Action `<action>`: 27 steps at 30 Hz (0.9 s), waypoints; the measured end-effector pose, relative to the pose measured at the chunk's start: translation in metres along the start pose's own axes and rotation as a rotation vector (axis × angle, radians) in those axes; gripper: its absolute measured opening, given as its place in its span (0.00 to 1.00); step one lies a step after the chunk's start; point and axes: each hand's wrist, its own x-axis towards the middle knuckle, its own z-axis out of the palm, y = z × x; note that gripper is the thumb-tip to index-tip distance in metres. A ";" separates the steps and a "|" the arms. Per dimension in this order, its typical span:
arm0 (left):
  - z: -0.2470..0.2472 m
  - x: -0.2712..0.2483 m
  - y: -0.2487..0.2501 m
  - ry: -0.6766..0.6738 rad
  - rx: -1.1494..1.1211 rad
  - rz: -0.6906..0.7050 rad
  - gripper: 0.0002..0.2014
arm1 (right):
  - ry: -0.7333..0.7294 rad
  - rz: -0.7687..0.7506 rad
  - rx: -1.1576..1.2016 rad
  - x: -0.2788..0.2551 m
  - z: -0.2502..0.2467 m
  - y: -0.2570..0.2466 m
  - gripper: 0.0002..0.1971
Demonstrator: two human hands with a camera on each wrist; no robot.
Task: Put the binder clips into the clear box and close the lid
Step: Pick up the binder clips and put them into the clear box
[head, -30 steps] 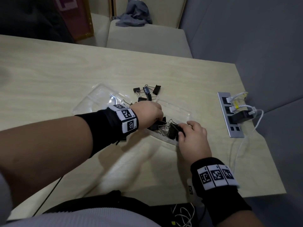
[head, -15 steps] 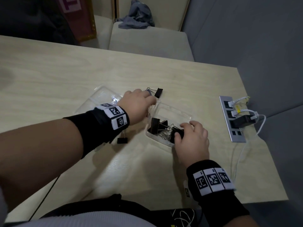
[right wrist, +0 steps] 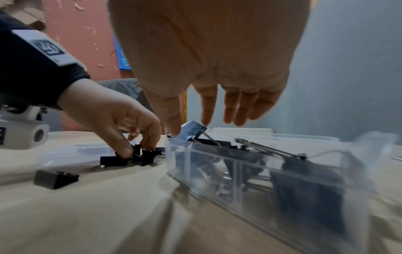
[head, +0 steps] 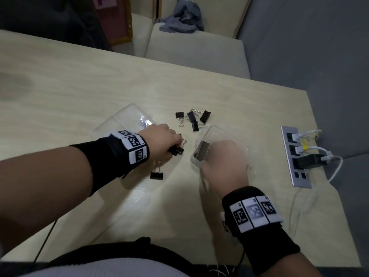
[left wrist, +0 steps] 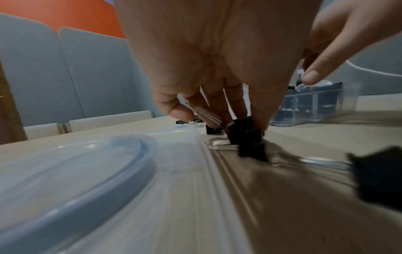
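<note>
My left hand (head: 175, 147) is down on the table between the clear lid (head: 123, 120) and the clear box (head: 212, 130). Its fingers pinch a small bunch of black binder clips (left wrist: 245, 132). My right hand (head: 223, 156) hovers flat over the box (right wrist: 217, 165), fingers straight. Thumb and forefinger tips touch a clip (right wrist: 191, 129) that sticks up at the box's left end. More clips fill the box. Several loose clips (head: 191, 117) lie beyond the box, and one clip (head: 156, 174) lies near my left wrist.
The lid (left wrist: 87, 171) lies flat at the left, under my left wrist. A grey power strip (head: 295, 156) with plugs and white cables is set into the table at the right. A pale bench with a grey cloth (head: 183, 19) stands behind the table.
My left hand left the box, reached to the far loose clips, then came back and now pinches clips between lid and box. My right hand opened flat over the box.
</note>
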 end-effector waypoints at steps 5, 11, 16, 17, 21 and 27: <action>-0.003 -0.006 -0.018 0.047 -0.247 -0.050 0.12 | -0.069 -0.367 0.106 0.001 0.011 -0.032 0.18; -0.009 -0.016 -0.031 -0.060 -0.112 -0.019 0.24 | -0.362 -0.425 -0.099 0.011 0.031 -0.061 0.36; 0.000 -0.021 -0.029 -0.100 0.100 0.018 0.26 | -0.331 -0.434 -0.196 0.001 0.035 -0.067 0.35; 0.002 -0.022 -0.030 -0.087 0.088 0.014 0.23 | -0.318 -0.428 -0.180 0.000 0.035 -0.067 0.33; 0.004 -0.023 -0.029 -0.109 0.073 0.012 0.17 | -0.303 -0.405 -0.106 -0.002 0.038 -0.061 0.23; -0.006 -0.021 -0.026 -0.081 0.049 0.003 0.17 | -0.211 -0.362 0.069 -0.007 0.045 -0.048 0.13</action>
